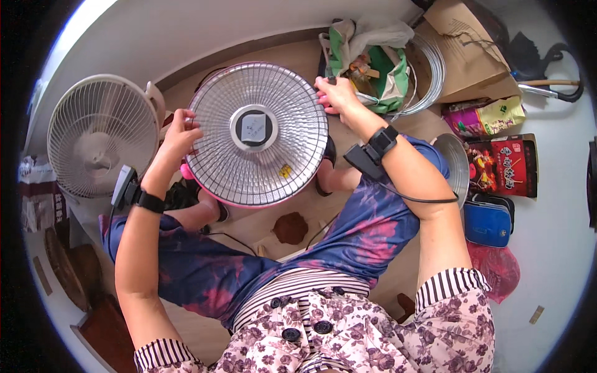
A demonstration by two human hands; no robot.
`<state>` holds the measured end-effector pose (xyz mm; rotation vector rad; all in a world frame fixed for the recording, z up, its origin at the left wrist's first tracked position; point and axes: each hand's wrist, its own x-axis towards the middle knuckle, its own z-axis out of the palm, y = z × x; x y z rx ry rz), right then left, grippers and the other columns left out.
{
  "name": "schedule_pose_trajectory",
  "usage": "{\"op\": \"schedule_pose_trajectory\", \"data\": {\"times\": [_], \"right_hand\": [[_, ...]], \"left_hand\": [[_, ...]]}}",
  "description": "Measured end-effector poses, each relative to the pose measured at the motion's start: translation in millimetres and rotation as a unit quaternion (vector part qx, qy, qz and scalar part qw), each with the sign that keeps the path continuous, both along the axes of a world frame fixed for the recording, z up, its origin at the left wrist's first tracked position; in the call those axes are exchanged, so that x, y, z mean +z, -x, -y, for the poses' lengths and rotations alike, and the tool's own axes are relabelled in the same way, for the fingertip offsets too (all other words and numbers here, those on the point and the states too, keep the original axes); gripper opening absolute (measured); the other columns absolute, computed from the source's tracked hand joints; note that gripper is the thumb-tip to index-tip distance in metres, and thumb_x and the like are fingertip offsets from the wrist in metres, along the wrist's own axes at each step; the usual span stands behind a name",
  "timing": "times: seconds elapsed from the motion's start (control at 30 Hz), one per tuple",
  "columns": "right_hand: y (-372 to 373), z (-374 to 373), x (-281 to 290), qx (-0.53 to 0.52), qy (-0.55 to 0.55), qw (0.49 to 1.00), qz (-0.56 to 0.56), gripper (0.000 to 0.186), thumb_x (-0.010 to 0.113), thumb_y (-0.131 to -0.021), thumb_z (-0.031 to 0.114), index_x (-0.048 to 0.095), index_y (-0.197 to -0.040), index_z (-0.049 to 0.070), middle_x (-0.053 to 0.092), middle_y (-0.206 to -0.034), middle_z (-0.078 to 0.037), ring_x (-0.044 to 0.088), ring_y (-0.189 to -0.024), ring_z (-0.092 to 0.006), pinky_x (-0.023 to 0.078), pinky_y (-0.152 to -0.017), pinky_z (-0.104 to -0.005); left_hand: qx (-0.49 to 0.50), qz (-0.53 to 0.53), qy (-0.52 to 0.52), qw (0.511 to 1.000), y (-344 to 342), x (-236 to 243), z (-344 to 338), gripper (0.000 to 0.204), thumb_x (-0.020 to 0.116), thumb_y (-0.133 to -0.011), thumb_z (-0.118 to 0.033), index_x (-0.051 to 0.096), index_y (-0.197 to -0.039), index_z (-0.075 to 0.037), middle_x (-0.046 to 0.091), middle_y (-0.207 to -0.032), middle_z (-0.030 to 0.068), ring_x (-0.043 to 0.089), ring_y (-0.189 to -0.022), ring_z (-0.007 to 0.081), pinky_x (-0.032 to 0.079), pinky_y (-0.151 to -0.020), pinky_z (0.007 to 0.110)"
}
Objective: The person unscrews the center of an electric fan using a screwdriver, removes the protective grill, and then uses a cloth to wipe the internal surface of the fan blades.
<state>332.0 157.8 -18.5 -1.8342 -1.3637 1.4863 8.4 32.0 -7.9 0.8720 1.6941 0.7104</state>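
A round dish heater (217, 133) with a silvery reflector, a wire grille and a pink rim stands between my legs. Its centre cap bears a pale label. At the heater's left edge, my left hand (180, 135) has its fingers bent and closed against the rim. My right hand (339, 99) is at the upper right edge, fingers pinched together at the rim, with a small black piece (331, 80) showing at the fingertips. What that piece is I cannot make out. The heater's back and base are mostly hidden under the dish.
A white fan (102, 133) stands at the left. Beyond my right hand are a green and white bag (392, 78), a wire coil (435, 68) and a cardboard box (463, 56). Packets (504, 165) and a blue case (488, 222) lie at the right. A dark cord (233, 239) crosses the floor.
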Motion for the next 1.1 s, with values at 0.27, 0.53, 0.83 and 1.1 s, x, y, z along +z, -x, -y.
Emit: {"op": "schedule_pose_trajectory", "data": {"times": [0.27, 0.53, 0.83, 1.1], "right_hand": [[-12, -13, -25, 0.114, -0.101, 0.987, 0.049, 0.029, 0.061, -0.084, 0.032, 0.06, -0.098, 0.006, 0.061, -0.078, -0.001, 0.058, -0.067, -0.0085, 0.046, -0.057, -0.0241], [-3, -7, -20, 0.137, -0.134, 0.98, 0.056, 0.036, 0.06, -0.079, 0.039, 0.064, -0.093, 0.006, 0.065, -0.082, -0.015, 0.062, -0.078, -0.0287, 0.049, -0.066, -0.0386], [-9, -8, 40, 0.064, -0.042, 0.996, -0.052, 0.027, 0.063, -0.084, 0.033, 0.055, -0.092, 0.008, 0.05, -0.071, 0.0, 0.045, -0.056, -0.008, 0.04, -0.044, -0.0245], [-9, -12, 56, -0.006, -0.03, 0.986, -0.166, 0.042, 0.068, -0.08, 0.039, 0.053, -0.096, 0.003, 0.057, -0.08, -0.008, 0.056, -0.068, -0.0164, 0.04, -0.037, -0.027]], "left_hand": [[-0.011, 0.01, 0.005, 1.0, -7, 5, -9, 0.041, 0.056, -0.077, -0.006, 0.037, -0.112, -0.014, 0.045, -0.107, 0.0056, 0.045, -0.095, 0.0183, 0.046, -0.07, 0.04], [0.012, 0.053, 0.004, 0.998, -5, 15, -4, 0.038, 0.055, -0.079, -0.001, 0.039, -0.111, -0.011, 0.048, -0.108, 0.007, 0.048, -0.095, 0.0183, 0.047, -0.073, 0.039], [0.007, 0.059, -0.108, 0.992, -10, 65, -9, 0.03, 0.06, -0.078, 0.001, 0.048, -0.104, -0.008, 0.055, -0.1, 0.0056, 0.055, -0.088, 0.0149, 0.05, -0.062, 0.027], [-0.059, -0.111, -0.157, 0.98, -13, 125, -31, 0.028, 0.064, -0.083, -0.023, 0.055, -0.105, -0.009, 0.058, -0.103, 0.0043, 0.054, -0.093, 0.0151, 0.05, -0.065, 0.034]]}}
